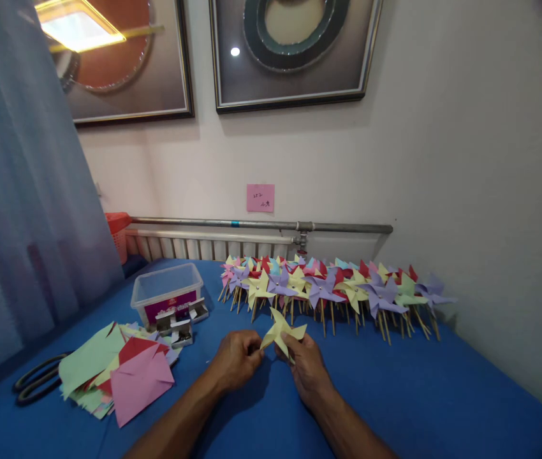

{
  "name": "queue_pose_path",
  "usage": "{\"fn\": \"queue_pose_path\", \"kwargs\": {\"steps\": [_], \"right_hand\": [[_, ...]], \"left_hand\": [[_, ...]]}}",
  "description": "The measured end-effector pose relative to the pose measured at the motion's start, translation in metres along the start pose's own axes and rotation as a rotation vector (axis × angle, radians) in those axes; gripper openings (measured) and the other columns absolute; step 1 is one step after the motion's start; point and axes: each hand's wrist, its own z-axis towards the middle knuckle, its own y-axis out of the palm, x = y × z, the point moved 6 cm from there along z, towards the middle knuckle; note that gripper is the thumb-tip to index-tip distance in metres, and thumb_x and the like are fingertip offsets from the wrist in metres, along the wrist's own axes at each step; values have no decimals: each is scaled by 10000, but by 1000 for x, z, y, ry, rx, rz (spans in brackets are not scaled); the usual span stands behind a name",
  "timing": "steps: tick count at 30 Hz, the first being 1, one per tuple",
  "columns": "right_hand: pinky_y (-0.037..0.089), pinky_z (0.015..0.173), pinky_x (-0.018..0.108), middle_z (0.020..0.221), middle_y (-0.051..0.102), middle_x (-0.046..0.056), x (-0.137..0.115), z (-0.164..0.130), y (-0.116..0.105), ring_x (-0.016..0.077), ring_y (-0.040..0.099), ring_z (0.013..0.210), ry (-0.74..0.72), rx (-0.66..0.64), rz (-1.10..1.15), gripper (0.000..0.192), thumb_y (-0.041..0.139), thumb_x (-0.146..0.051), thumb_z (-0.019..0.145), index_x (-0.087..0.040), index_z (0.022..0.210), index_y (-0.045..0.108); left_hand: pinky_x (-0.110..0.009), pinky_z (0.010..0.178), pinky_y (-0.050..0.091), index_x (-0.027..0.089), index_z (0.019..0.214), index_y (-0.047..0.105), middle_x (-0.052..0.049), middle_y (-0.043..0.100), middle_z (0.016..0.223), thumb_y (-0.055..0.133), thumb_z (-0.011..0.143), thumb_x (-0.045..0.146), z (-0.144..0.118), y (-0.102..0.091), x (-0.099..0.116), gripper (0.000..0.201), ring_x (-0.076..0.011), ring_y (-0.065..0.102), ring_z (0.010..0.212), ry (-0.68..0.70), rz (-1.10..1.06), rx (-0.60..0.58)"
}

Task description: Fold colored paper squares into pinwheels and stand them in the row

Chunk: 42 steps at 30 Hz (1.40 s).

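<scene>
Head view. Both hands meet above the blue table, just in front of the person. The left hand is closed, fingertips pinched on the left blade of a yellow pinwheel. The right hand is closed on the lower right part of the pinwheel; whether it also grips a stick beneath cannot be told, as the fingers hide that area.

Step in hand, as judged: the folded blades are being fixed at the centre. To do this well, keep all blade tips stacked squarely over the middle, hold them flat with one thumb, and apply any fastening straight through the centre without creasing the blades. Support the paper from behind so it does not buckle. Keep the grip light; thin paper tears at the corners.

Position of the pinwheel: it sits between the two hands, touching both, raised clear of the table, with its face tilted towards the camera. It lies above and slightly forward of the knuckles.

Surroundings: a row of pinwheels on sticks stands behind the hands, against the wall. A stack of paper lies to the left, near the left forearm. A plastic box stands beyond the paper. Scissors lie at the far left table edge.
</scene>
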Motion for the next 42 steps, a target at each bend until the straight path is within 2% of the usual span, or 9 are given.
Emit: {"fn": "queue_pose_path", "kwargs": {"steps": [3,10,21,24,28,30,33,36,42], "right_hand": [[535,661,325,749,761,11,-2,2,-2,236,703,714,-14,14,-8,341,891,-345,549,-217,808,710],[554,733,333,754,773,7,-8,8,-6,250,729,759,-82,31,-35,358,895,-341,560,-219,850,725],[514,679,312,760,771,23,-15,5,-4,246,707,756,-137,19,-109,390,906,-395,567,-203,858,732],[525,716,320,799,772,36,-21,3,1,244,709,789,-133,-15,-94,427,912,-425,560,-196,872,732],[528,720,314,879,758,33,-23,3,0,209,699,782,-111,-1,-116,469,870,-502,607,-210,934,706],[495,644,288,833,729,17,-20,3,0,182,665,711,-119,-12,-217,431,833,-511,641,-214,917,687],[402,545,260,647,609,-32,-9,-3,10,145,554,581,-163,-151,-472,289,732,-483,735,-214,805,651],[363,542,257,608,546,-48,2,-14,24,129,480,551,-235,-297,-686,232,607,-439,839,-217,775,627],[353,560,260,640,567,-32,10,-21,32,135,488,583,-259,-344,-809,191,564,-371,845,-209,756,608]], "left_hand": [[-246,601,287,164,663,595,35,503,641,564,787,201,2,2,-4,133,-120,454,640,11,-25,-19],[-249,594,323,151,765,686,24,596,676,573,746,215,3,11,-18,131,-130,495,639,-66,-72,-100],[-241,523,279,174,729,586,66,471,546,580,751,257,2,23,-23,87,-103,414,518,-162,-235,-185],[-243,522,286,178,698,569,62,469,546,618,723,291,6,23,-27,126,-99,406,516,-172,-337,-141],[-240,490,260,191,628,524,66,453,502,689,655,364,13,11,-35,241,-79,361,463,-241,-519,18],[-238,471,250,191,619,528,64,465,480,718,616,391,15,4,-37,276,-75,365,429,-278,-599,90],[-233,470,290,178,636,566,51,508,492,757,574,409,15,-4,-35,306,-85,427,420,-282,-711,162],[-235,472,319,171,635,580,45,528,493,787,552,402,14,-3,-31,321,-91,454,411,-270,-782,168],[-230,482,334,154,645,609,27,564,501,797,555,359,13,7,-27,293,-91,481,420,-254,-819,138]]}}
